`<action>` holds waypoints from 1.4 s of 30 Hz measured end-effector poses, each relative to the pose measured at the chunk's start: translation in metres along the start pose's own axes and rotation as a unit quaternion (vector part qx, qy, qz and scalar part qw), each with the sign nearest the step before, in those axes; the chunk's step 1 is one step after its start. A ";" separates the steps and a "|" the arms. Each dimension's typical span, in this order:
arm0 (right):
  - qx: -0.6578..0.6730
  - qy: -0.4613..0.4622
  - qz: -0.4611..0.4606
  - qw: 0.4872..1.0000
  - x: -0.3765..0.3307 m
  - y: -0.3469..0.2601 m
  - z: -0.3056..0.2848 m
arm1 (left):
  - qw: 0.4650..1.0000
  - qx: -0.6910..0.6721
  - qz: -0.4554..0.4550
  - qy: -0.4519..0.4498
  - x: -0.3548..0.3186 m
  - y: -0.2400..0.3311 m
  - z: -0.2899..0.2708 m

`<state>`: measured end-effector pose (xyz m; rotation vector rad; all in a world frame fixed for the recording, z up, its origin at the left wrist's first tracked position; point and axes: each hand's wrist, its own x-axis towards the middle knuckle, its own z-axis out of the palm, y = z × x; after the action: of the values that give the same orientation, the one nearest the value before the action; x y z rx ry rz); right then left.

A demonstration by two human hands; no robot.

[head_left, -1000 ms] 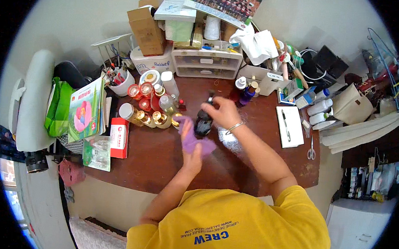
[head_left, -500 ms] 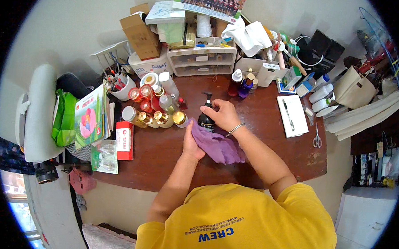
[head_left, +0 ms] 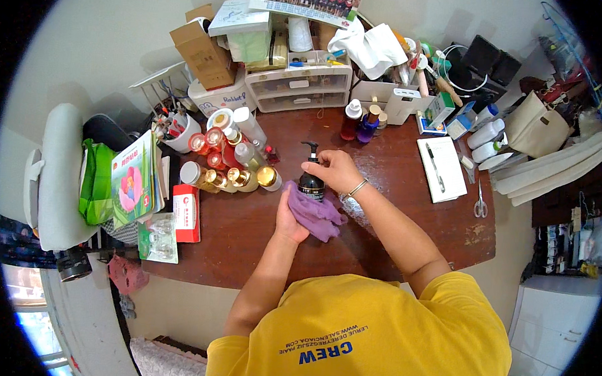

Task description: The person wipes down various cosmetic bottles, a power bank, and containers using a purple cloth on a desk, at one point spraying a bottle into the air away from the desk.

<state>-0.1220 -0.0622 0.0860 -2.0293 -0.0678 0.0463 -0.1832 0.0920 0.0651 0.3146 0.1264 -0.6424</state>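
Observation:
A dark pump bottle [head_left: 311, 182] with a black pump head stands upright in front of me, between my hands. My right hand [head_left: 334, 169] grips it near the neck, just below the pump, with the fingertips partly hidden. My left hand [head_left: 290, 218] is closed on a crumpled purple cloth [head_left: 316, 217], which lies against the lower part of the bottle. Just left of the bottle, a gold-capped jar [head_left: 269, 178] stands at the edge of a group of bottles.
Cosmetic bottles [head_left: 230, 148] cluster at left on the brown table [head_left: 393, 225]. A red bottle [head_left: 352, 120] and a purple bottle [head_left: 368, 125] stand farther back, before a clear drawer box [head_left: 298, 92]. At right lie a notebook [head_left: 449, 181] with a pen and scissors [head_left: 480, 201].
The purple cloth has bunched up, its loose end drawn in from the right toward my left hand. My right hand stays at the bottle. The whole view has shifted slightly.

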 end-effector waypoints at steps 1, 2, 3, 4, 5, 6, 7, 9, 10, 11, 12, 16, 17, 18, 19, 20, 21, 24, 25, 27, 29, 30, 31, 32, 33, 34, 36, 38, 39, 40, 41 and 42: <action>0.002 -0.001 -0.001 1.000 0.000 0.001 0.001 | 1.000 0.004 0.000 0.000 0.001 0.000 -0.003; 0.005 -0.001 -0.001 1.000 0.000 0.001 0.001 | 1.000 0.008 0.001 -0.001 0.001 -0.001 -0.005; 0.007 -0.002 -0.002 1.000 -0.001 0.001 0.002 | 1.000 0.003 0.001 0.006 0.000 -0.001 -0.006; 0.001 -0.008 0.002 1.000 -0.001 0.001 0.002 | 1.000 -0.003 0.002 0.013 0.000 -0.002 -0.006; -0.005 -0.014 0.006 1.000 -0.001 -0.001 0.001 | 1.000 -0.009 0.002 0.019 0.000 -0.002 -0.007; -0.011 -0.020 0.011 1.000 -0.001 -0.002 0.001 | 1.000 -0.013 0.001 0.011 -0.001 -0.002 -0.007; -0.010 -0.018 0.013 1.000 -0.001 0.000 0.002 | 1.000 -0.017 0.000 0.003 -0.001 -0.003 -0.008; -0.007 -0.014 0.017 1.000 -0.001 0.004 0.005 | 1.000 -0.020 -0.005 -0.017 -0.002 -0.002 -0.006; -0.007 -0.016 0.017 1.000 -0.001 0.003 0.004 | 0.999 -0.020 -0.010 -0.029 -0.003 -0.002 -0.001; -0.008 -0.018 0.017 1.000 -0.002 0.000 0.003 | 0.999 -0.020 -0.015 -0.041 -0.004 -0.001 0.001; -0.008 -0.020 0.018 1.000 -0.003 -0.002 0.003 | 1.000 -0.013 -0.012 -0.020 -0.005 -0.002 0.001; -0.018 -0.037 0.014 0.999 -0.003 0.004 0.008 | 0.998 -0.008 0.002 0.070 0.001 -0.005 -0.022; -0.010 -0.046 0.008 0.999 -0.002 0.009 0.011 | 0.996 -0.014 0.005 0.092 0.004 -0.005 -0.030; -0.001 -0.054 0.002 0.999 -0.001 0.013 0.013 | 0.994 -0.015 -0.003 0.105 0.005 -0.005 -0.037; 0.009 -0.074 0.004 0.997 -0.001 0.014 0.012 | 0.993 -0.016 -0.010 0.118 0.005 -0.004 -0.039; 0.020 -0.095 0.006 0.995 0.000 0.015 0.011 | 0.991 -0.016 -0.016 0.131 0.004 -0.004 -0.041; 0.030 -0.115 0.008 0.993 0.000 0.016 0.010 | 0.992 -0.023 -0.024 0.125 0.003 -0.005 -0.042; 0.184 -0.257 0.024 0.949 -0.004 0.006 -0.002 | 0.995 -0.039 -0.041 0.088 -0.002 -0.005 -0.040; 0.251 -0.296 0.033 0.921 -0.005 0.009 -0.004 | 0.996 -0.040 -0.047 0.062 -0.004 -0.004 -0.036; 0.378 -0.369 0.051 0.848 -0.008 0.015 -0.008 | 0.998 -0.031 -0.030 0.054 -0.005 -0.003 -0.024; 0.343 -0.351 0.045 0.870 -0.012 0.011 -0.010 | 0.996 -0.014 0.019 0.091 -0.004 -0.003 0.002; 0.286 -0.313 0.017 0.906 -0.014 0.014 -0.004 | 0.995 0.026 0.027 0.089 -0.011 -0.002 0.012; 0.226 -0.272 -0.012 0.935 -0.015 0.015 0.002 | 0.991 0.052 0.054 0.108 -0.009 -0.001 0.004; 0.142 -0.184 -0.039 0.972 -0.016 0.016 0.008 | 0.985 0.078 0.083 0.128 -0.004 0.000 -0.008; 0.124 -0.043 -0.039 0.991 -0.025 0.013 0.018 | 0.977 0.103 0.111 0.147 0.000 0.000 -0.019; 0.058 0.042 -0.070 0.995 -0.031 0.010 0.019 | 0.961 0.137 0.160 0.181 0.000 0.000 -0.007; 0.005 0.104 -0.074 0.992 -0.045 -0.001 0.019 | 0.934 0.190 0.233 0.194 0.004 0.000 -0.007; 0.034 0.030 -0.032 0.998 -0.058 -0.003 0.026 | 0.918 0.214 0.272 0.192 0.005 -0.002 -0.006; 0.043 -0.008 -0.009 0.999 -0.060 -0.006 0.028 | 0.919 0.211 0.279 0.182 0.005 -0.003 -0.005; 0.047 -0.036 -0.002 0.998 -0.059 -0.001 0.028 | 0.919 0.210 0.285 0.171 0.005 -0.003 -0.003; 0.051 -0.063 0.005 0.997 -0.058 0.002 0.028 | 0.920 0.208 0.291 0.160 0.006 -0.004 -0.001; 0.068 -0.075 0.002 0.995 -0.058 0.004 0.027 | 0.927 0.215 0.265 0.153 0.000 -0.004 -0.001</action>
<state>-0.1814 -0.0444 0.0704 -1.8879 -0.1519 0.2003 -0.1855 0.0893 0.0630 0.8427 0.1905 -0.0694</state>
